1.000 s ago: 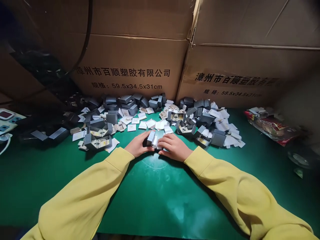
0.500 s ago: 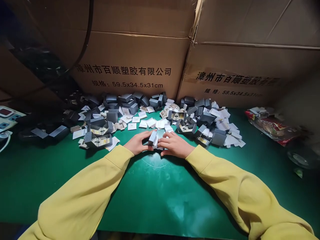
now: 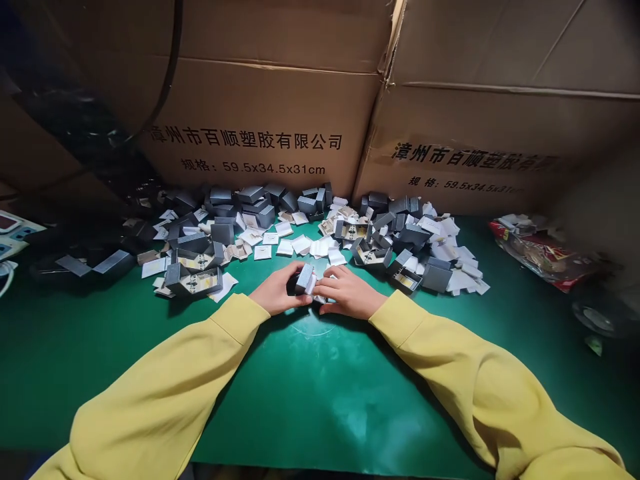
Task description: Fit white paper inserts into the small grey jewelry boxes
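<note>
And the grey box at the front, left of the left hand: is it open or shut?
Open: the grey box shows its pale interior, with yellow and dark patches, uncovered.

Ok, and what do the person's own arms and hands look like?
The left sleeve and right sleeve are long, loose and plain yellow, with soft creases and a broad seamed cuff at each wrist. The left hand and right hand wear no gloves. No print shows on either sleeve.

Grey box (image 3: 304,280) (slightly) more tilted
</note>
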A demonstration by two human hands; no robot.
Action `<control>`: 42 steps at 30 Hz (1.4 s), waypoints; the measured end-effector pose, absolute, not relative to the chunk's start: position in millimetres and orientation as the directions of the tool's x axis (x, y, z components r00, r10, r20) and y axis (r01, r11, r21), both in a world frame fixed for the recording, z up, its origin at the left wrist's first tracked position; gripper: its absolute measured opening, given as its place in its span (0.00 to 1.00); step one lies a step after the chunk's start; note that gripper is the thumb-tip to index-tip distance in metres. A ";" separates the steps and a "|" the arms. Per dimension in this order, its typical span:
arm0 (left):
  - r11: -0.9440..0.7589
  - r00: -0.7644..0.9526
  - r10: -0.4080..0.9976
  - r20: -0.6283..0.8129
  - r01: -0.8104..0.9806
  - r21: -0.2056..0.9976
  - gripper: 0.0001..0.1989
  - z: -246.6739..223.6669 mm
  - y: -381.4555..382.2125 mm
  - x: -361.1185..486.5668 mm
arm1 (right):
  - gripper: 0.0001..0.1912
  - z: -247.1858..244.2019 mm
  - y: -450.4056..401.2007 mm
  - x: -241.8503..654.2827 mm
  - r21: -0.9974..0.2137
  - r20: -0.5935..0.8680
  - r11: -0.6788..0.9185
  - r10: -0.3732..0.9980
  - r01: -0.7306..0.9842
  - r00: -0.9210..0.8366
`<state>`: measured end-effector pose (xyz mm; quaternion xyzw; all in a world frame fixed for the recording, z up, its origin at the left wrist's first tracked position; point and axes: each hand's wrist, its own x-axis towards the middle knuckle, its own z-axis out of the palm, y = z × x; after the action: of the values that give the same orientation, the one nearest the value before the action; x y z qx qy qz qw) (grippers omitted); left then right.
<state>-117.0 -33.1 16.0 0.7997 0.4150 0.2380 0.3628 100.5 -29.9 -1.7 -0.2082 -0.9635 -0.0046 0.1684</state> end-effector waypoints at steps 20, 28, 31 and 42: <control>-0.350 0.532 0.843 0.081 0.427 0.834 0.32 13.5 -31.8 -116.5 | 0.12 -6.6 -34.0 88.6 -0.423 0.499 0.789 0.613 0.445 -0.612; -0.387 0.514 0.849 0.122 0.447 0.807 0.30 11.1 -30.4 -116.6 | 0.14 -8.2 -40.4 82.2 -0.566 0.463 0.674 0.736 0.474 -0.493; -0.404 0.544 0.830 0.119 0.440 0.802 0.32 11.8 -30.0 -118.2 | 0.16 -9.7 -40.5 82.1 -0.587 0.477 0.666 0.743 0.460 -0.469; -0.354 0.541 0.835 0.103 0.384 0.853 0.39 8.3 -28.2 -120.6 | 0.11 -5.9 -35.4 88.6 -0.460 0.592 0.797 0.604 0.393 -0.533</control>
<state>-120.6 -28.2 8.3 0.7758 0.3929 0.2744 0.4105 88.6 -35.4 -5.9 -0.2882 -0.8648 0.1364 0.3878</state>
